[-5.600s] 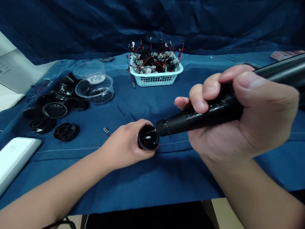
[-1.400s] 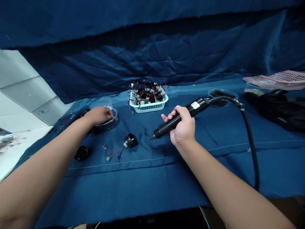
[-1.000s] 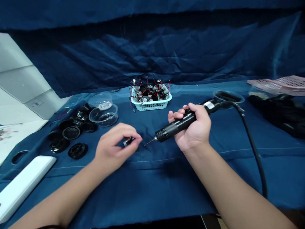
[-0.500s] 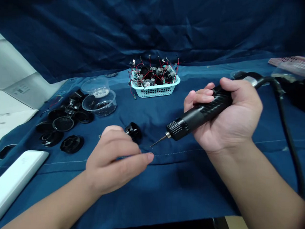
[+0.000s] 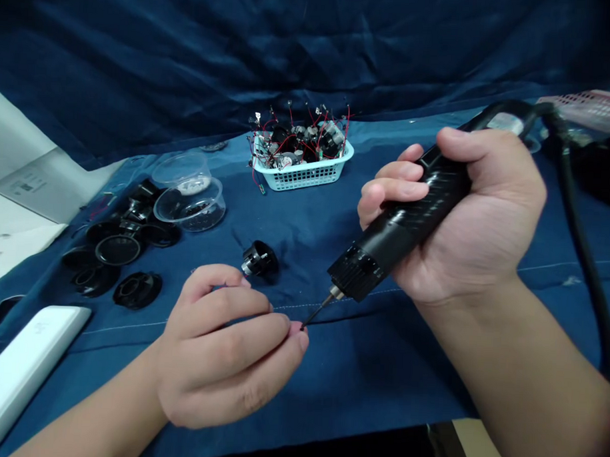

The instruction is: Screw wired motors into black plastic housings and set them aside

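Screwdriver (image 5: 400,228) nearer; left hand's (image 5: 220,359) contents hidden

Table draped in blue cloth (image 5: 360,370). On it: small black part (image 5: 260,259) mid-cloth, pale blue basket (image 5: 307,177) of wired parts behind it, two clear plastic cups (image 5: 205,212) and a cluster of black round covers (image 5: 117,248) at left. White flat device (image 5: 25,365) at near-left edge, pink mesh tray (image 5: 584,101) far right.

Basically everything here is blue or black
Navy cloth (image 5: 330,369), black screwdriver (image 5: 405,222) with a ribbed grip, black cable (image 5: 582,238), black round parts (image 5: 118,248). The basket (image 5: 307,176) is pale aqua lattice with red wires (image 5: 294,139) inside, the tubs (image 5: 190,208) are clear, and the tray (image 5: 587,102) is pink mesh.
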A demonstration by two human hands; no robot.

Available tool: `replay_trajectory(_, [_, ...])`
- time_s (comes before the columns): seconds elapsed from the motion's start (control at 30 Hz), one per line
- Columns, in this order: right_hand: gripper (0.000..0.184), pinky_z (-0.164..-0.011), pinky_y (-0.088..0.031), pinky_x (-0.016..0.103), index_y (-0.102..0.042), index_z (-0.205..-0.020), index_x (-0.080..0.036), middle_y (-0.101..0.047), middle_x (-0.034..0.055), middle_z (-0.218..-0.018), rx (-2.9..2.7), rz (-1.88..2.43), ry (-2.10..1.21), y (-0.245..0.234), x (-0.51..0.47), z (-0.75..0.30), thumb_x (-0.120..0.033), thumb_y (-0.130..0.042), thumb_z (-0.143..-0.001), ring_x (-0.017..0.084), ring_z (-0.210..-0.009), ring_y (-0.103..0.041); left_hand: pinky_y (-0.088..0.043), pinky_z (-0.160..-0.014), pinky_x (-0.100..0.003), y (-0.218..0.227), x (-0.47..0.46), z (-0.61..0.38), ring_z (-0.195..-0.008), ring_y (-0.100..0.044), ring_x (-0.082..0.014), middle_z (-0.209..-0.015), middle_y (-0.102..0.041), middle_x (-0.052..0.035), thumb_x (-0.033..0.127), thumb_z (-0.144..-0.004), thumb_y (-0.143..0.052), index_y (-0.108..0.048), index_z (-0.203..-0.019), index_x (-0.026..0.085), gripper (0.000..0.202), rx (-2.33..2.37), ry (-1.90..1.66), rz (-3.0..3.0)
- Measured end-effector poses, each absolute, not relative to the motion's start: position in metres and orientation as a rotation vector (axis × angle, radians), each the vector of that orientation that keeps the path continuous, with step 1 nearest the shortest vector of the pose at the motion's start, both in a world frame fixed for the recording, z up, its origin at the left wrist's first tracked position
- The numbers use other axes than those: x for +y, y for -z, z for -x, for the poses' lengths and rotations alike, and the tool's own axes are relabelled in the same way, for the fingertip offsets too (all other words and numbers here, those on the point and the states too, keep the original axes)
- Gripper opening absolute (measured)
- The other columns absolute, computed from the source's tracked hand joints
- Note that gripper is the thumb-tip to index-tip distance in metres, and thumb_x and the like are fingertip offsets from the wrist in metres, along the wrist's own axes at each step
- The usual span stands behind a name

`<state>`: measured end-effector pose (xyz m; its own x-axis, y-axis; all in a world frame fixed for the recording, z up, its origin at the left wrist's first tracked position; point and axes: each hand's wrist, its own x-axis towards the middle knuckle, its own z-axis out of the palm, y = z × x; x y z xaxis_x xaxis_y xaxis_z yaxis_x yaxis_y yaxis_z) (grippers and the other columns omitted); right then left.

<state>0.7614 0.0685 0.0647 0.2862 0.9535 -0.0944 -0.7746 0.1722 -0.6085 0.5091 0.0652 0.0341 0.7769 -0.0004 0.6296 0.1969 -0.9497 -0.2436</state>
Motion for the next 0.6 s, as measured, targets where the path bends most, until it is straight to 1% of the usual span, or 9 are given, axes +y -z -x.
replay_trajectory(0.07, [0.025,-0.067,-0.065,0.029,-0.059,-0.076,-0.018,-0.051,-0.0026,-0.070,-0.349,0.610,-1.259,-0.0646,0.0682,-0.7612,-0.036,-0.058,-0.094,0.006,-0.053,-0.052,-0.065,-0.083,-0.044,-0.0318,0.0666,-0.5077,-0.089,-0.074,-0.0172,-0.106,-0.080,0.0044,0.010,-0.081,-0.085,-0.080,-0.094,0.031,0.025,-0.164,0.921,2.701])
replay_trajectory(0.13, [0.025,-0.067,-0.065,0.028,-0.058,-0.075,-0.017,-0.049,-0.0026,-0.070,-0.367,0.607,-1.248,-0.0645,0.0681,-0.7607,-0.034,-0.057,-0.094,0.005,-0.053,-0.051,-0.066,-0.084,-0.044,-0.0306,0.0669,-0.5072,-0.090,-0.075,-0.0171,-0.110,-0.081,0.0049,0.013,-0.083,-0.084,-0.080,-0.094,0.032,0.023,-0.159,0.914,2.701])
replay_trajectory(0.23, [0.026,-0.066,-0.064,0.030,-0.058,-0.075,-0.019,-0.050,-0.0021,-0.069,-0.384,0.635,-1.231,-0.0639,0.0680,-0.7605,-0.034,-0.055,-0.095,0.006,-0.053,-0.051,-0.065,-0.082,-0.043,-0.0314,0.0669,-0.5079,-0.087,-0.075,-0.0162,-0.108,-0.082,0.0055,0.014,-0.085,-0.083,-0.080,-0.095,0.031,0.020,-0.143,0.923,2.691])
replay_trajectory(0.33, [0.024,-0.067,-0.065,0.031,-0.058,-0.077,-0.018,-0.051,-0.0020,-0.070,-0.385,0.631,-1.235,-0.0630,0.0679,-0.7607,-0.034,-0.057,-0.095,0.007,-0.054,-0.051,-0.064,-0.081,-0.042,-0.0325,0.0664,-0.5084,-0.085,-0.076,-0.0161,-0.106,-0.082,0.0065,0.013,-0.085,-0.083,-0.080,-0.096,0.030,0.020,-0.149,0.924,2.693])
replay_trajectory(0.43, [0.023,-0.068,-0.065,0.031,-0.058,-0.077,-0.018,-0.051,-0.0019,-0.071,-0.387,0.624,-1.235,-0.0618,0.0679,-0.7609,-0.034,-0.058,-0.094,0.006,-0.054,-0.051,-0.063,-0.082,-0.044,-0.0329,0.0650,-0.5077,-0.084,-0.077,-0.0166,-0.107,-0.083,0.0058,0.012,-0.086,-0.082,-0.080,-0.097,0.029,0.020,-0.160,0.925,2.705])
replay_trajectory(0.5, [0.021,-0.069,-0.066,0.033,-0.057,-0.077,-0.019,-0.053,-0.0013,-0.071,-0.384,0.624,-1.228,-0.0612,0.0678,-0.7608,-0.033,-0.061,-0.093,0.008,-0.054,-0.052,-0.063,-0.082,-0.044,-0.0337,0.0639,-0.5075,-0.083,-0.077,-0.0160,-0.106,-0.083,0.0057,0.011,-0.088,-0.080,-0.080,-0.098,0.028,0.020,-0.181,0.929,2.710])
replay_trajectory(0.6, [0.018,-0.071,-0.067,0.036,-0.056,-0.079,-0.021,-0.055,-0.0008,-0.071,-0.372,0.628,-1.230,-0.0610,0.0674,-0.7608,-0.033,-0.065,-0.090,0.010,-0.055,-0.053,-0.063,-0.080,-0.043,-0.0358,0.0626,-0.5085,-0.080,-0.077,-0.0148,-0.104,-0.083,0.0086,0.011,-0.091,-0.076,-0.079,-0.095,0.030,0.020,-0.222,0.911,2.691])
